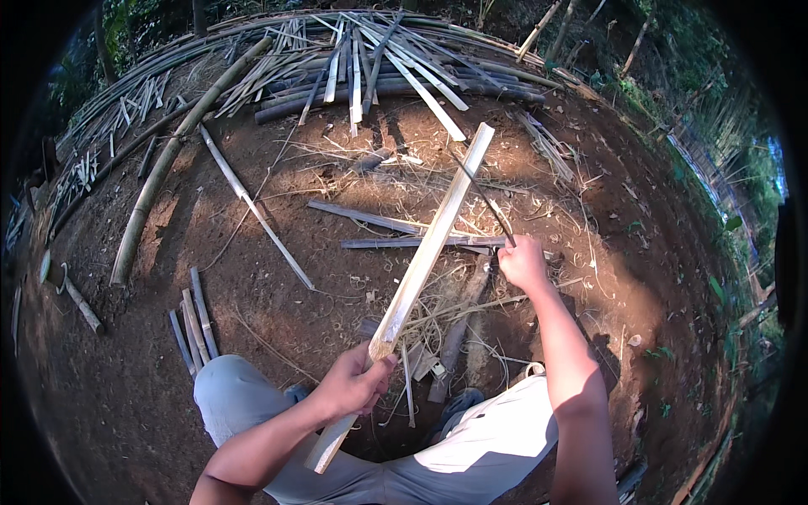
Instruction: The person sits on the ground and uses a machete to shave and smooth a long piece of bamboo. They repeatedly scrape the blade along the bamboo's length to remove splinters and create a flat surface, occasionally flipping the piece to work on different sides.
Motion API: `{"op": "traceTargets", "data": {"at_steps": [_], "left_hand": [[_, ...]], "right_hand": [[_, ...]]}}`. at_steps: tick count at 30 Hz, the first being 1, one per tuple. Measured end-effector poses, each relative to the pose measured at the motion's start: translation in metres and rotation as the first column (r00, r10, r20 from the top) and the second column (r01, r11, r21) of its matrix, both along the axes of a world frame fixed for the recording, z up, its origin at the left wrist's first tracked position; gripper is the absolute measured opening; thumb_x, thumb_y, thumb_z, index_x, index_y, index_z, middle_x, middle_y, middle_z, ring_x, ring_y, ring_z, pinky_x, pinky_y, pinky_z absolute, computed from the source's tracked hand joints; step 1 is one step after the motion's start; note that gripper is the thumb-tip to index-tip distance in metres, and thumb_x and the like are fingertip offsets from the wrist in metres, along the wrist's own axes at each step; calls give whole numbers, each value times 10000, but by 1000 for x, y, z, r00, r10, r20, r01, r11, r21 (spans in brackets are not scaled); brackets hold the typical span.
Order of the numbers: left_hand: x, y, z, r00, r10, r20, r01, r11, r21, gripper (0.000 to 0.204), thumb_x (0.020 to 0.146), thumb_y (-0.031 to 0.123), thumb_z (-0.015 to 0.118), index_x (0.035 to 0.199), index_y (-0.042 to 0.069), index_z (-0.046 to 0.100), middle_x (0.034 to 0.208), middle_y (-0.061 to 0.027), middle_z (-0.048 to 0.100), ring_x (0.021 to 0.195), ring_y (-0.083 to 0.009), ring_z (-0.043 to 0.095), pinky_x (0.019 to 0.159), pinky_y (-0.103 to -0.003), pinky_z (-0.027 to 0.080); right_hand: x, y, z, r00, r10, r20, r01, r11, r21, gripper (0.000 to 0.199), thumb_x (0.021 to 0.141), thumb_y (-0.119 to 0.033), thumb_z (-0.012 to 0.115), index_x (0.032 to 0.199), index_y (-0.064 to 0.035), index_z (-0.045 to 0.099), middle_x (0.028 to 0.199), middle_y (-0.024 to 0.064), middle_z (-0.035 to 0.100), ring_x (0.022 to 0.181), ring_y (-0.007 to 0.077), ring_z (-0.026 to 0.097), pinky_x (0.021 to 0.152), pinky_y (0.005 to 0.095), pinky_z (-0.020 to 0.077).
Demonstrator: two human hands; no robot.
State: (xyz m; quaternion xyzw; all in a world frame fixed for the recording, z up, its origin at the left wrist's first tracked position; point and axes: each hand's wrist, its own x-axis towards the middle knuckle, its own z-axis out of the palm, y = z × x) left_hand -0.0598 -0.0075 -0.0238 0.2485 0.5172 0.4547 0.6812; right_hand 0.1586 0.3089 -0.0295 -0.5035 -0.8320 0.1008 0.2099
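Observation:
My left hand (357,380) is closed around a long split bamboo slat (432,242), gripping it near its lower end. The slat slants up and to the right, its pale inner face showing, and its lower tip hangs over my lap. My right hand (523,263) is closed on the handle of a long, dark, narrow-bladed knife (492,206). The blade points up and to the left and crosses the slat near its far end; I cannot tell whether it cuts in. The handle is hidden by my fingers.
Thin shavings (429,324) and dark bamboo pieces (404,242) litter the dirt before my knees. A large pile of split bamboo (370,67) lies at the back. A thick bamboo pole (160,172) stretches along the left, and several short strips (195,324) stand beside my left knee.

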Motion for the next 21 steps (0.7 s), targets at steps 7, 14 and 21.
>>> {"op": "traceTargets", "data": {"at_steps": [7, 14, 21], "left_hand": [[5, 8, -1, 995, -8, -99, -2, 995, -102, 391, 987, 402, 586, 1096, 43, 473, 673, -9, 466, 442, -62, 386, 379, -250, 325], [23, -23, 11, 982, -168, -87, 161, 984, -80, 364, 986, 362, 605, 1130, 50, 486, 649, 4, 473, 440, -51, 402, 375, -227, 307], [-3, -12, 13, 997, -13, -78, 9, 999, -47, 333, 1002, 327, 583, 1179, 69, 470, 635, 32, 423, 439, -30, 345, 369, -227, 268]], "right_hand": [[-55, -76, 9, 791, 546, 275, -582, 810, 65, 56, 690, -30, 599, 719, -55, 640, 760, 158, 674, 744, 369, 681, 693, 475, 544], [4, 28, 5, 944, -327, -36, 325, 945, -45, 188, 835, -111, 604, 867, 55, 688, 830, 302, 662, 851, 446, 663, 766, 499, 517], [-21, -32, 7, 952, 307, -20, -308, 949, -70, 90, 708, -83, 607, 670, -1, 608, 673, 232, 611, 661, 410, 627, 620, 465, 483]]}}
